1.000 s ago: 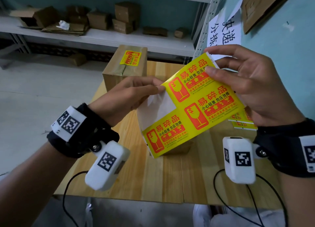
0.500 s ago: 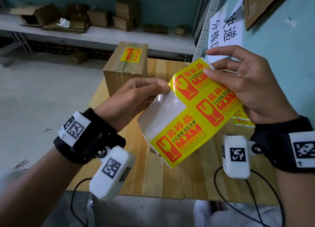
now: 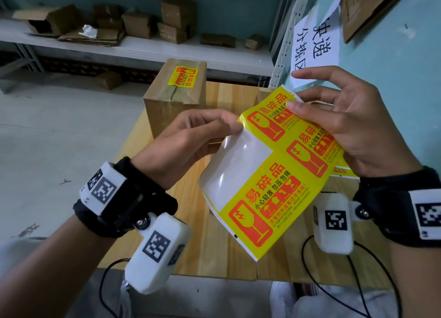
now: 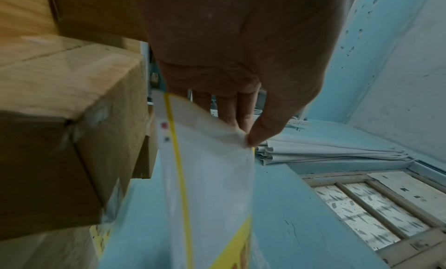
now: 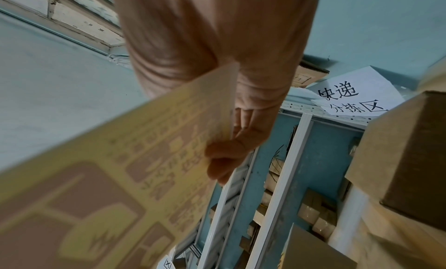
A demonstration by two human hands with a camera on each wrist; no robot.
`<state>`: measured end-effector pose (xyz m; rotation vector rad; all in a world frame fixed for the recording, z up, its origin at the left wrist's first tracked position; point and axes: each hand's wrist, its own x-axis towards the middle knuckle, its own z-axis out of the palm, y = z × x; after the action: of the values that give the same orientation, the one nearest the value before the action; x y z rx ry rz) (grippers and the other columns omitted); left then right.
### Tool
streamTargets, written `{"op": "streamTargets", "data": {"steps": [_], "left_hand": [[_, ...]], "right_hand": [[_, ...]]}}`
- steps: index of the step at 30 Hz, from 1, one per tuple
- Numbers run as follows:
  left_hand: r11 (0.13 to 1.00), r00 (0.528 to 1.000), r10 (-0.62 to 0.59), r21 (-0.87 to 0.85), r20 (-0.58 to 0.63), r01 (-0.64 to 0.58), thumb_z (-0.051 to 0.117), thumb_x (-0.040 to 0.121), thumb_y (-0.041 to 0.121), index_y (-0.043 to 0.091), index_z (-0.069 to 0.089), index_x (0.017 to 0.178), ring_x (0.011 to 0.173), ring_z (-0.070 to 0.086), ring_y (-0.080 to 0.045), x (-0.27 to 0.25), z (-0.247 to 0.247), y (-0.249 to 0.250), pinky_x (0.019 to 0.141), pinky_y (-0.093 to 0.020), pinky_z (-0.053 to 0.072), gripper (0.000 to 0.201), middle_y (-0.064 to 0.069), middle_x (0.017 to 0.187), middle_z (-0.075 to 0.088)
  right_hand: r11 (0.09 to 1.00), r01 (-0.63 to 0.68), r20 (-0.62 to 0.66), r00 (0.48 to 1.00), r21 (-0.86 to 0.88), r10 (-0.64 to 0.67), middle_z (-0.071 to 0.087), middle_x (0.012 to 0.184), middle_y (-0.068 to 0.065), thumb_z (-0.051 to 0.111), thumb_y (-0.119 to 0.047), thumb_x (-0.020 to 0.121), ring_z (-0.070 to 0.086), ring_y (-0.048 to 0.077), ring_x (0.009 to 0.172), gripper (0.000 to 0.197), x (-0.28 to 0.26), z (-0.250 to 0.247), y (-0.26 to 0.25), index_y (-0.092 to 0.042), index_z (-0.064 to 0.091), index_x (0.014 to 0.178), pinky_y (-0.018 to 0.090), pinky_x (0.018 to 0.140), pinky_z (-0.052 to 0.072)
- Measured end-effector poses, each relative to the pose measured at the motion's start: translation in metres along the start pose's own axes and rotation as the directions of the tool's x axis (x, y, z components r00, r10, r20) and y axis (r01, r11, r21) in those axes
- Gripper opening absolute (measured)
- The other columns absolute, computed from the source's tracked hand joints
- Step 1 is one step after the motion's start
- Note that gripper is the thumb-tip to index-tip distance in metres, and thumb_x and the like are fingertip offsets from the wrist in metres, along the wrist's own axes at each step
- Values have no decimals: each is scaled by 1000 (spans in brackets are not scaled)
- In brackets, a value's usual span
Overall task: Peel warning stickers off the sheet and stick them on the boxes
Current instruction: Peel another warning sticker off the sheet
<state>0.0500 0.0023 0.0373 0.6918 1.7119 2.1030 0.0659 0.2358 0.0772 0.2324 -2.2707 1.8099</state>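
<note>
Since the earlier frame the sticker sheet (image 3: 274, 174) has tilted steeper. Left hand (image 3: 191, 136) pinches a sticker corner; right hand (image 3: 353, 126) pinches the sheet's far end. Hasty peeling could tear the sticker.

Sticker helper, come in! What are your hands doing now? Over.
Both hands pinching sticker sheet: left hand, right hand. One slot bare. Box already stickered. Nothing blocking.

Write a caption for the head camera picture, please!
Two hands, left hand and right hand, pinch a yellow sticker sheet above the table.
</note>
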Motion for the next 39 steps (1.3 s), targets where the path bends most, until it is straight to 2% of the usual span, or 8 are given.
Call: {"op": "streamTargets", "data": {"steps": [11,14,17,21,24,27,32,39], "left_hand": [[1000,999,12,26,-35,-11,57,88,17,12,73,83,82,66,-16,-2,2,1,80,-27,52,17,-6,91,72],[999,998,17,45,-54,-15,64,86,18,17,73,78,80,66,-16,-2,4,2,78,-27,50,12,-4,88,72],[998,997,30,51,-70,-27,63,80,28,20,71,76,86,59,-23,-3,5,2,81,-35,44,12,-9,90,67],[998,995,46,39,-89,-42,61,79,30,21,69,74,86,47,-28,-2,7,2,77,-39,37,13,-17,90,55],[997,996,47,58,-76,-43,60,83,27,18,68,78,87,53,-26,-3,6,1,79,-33,43,14,-13,91,60],[997,996,43,70,-75,-38,60,88,18,11,67,84,82,61,-15,-2,5,1,77,-25,48,11,-4,88,67],[997,997,48,71,-64,-43,53,90,17,15,73,87,94,63,-20,-1,6,0,88,-36,47,20,-6,98,71],[997,995,41,76,-90,-34,55,89,20,13,72,86,90,65,-15,-1,7,0,84,-28,50,19,-3,94,72]], "right_hand": [[1000,-11,11,1000,2,11,73,94,8,77,-10,83,74,20,79,45,-1,0,1,-12,63,126,31,71,60],[1000,-13,13,1000,2,13,74,96,9,77,-12,81,74,20,80,46,-2,1,1,-12,63,125,32,72,61],[1000,-11,17,1000,-1,11,75,97,10,77,-13,81,74,19,81,46,-2,2,1,-13,63,125,32,73,61],[1000,-13,21,1000,-1,13,75,100,14,76,-10,83,74,19,80,44,-2,2,2,-13,63,125,34,74,60],[1000,-12,20,1000,-9,12,75,98,12,77,-10,83,74,19,79,43,-2,1,3,-13,64,125,31,71,60],[1000,-9,12,1000,-25,10,75,97,11,77,-10,84,74,19,79,42,-1,0,4,-13,64,124,30,69,60],[998,3,1,1000,-69,-3,76,96,6,77,-11,85,74,18,80,40,0,-2,6,-15,65,123,29,71,59],[996,12,10,1000,-85,-11,76,98,8,76,-12,85,74,16,78,39,-1,-1,7,-15,65,122,29,69,60]]}}
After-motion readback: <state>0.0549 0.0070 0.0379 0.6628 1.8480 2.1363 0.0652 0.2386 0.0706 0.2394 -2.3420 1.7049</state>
